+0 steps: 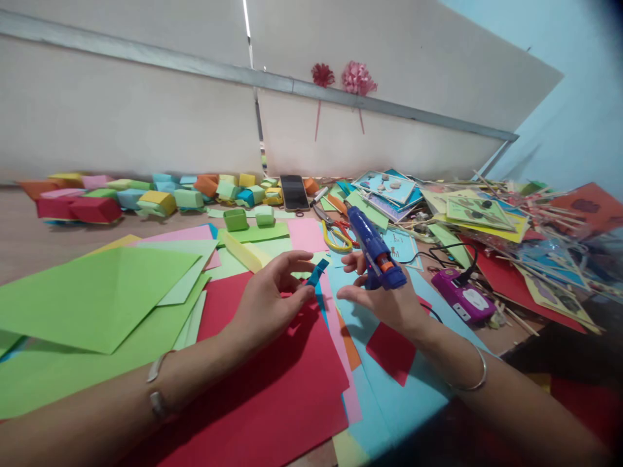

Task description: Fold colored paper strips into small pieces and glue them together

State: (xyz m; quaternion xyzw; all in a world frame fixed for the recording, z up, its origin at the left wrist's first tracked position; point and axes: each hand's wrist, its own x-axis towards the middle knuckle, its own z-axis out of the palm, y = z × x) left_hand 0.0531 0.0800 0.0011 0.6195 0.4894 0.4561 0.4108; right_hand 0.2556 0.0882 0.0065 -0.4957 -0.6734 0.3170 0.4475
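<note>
this looked like a papercraft workspace, though whether it belonged to a home or a workshop could not be told. coloured paper sheets (272, 389) covered much of the tabletop (22, 232), small folded paper boxes (160, 202) lined its back edge, and a blue glue gun (370, 251), scissors (329, 222) and a purple socket box (460, 296) were out among the materials. decorated cards (479, 213) and thin sticks (564, 218) lay heaped at the right, while paper flowers (359, 79) stood against white panels (121, 113) crossed by a metal rail (146, 56).
</note>
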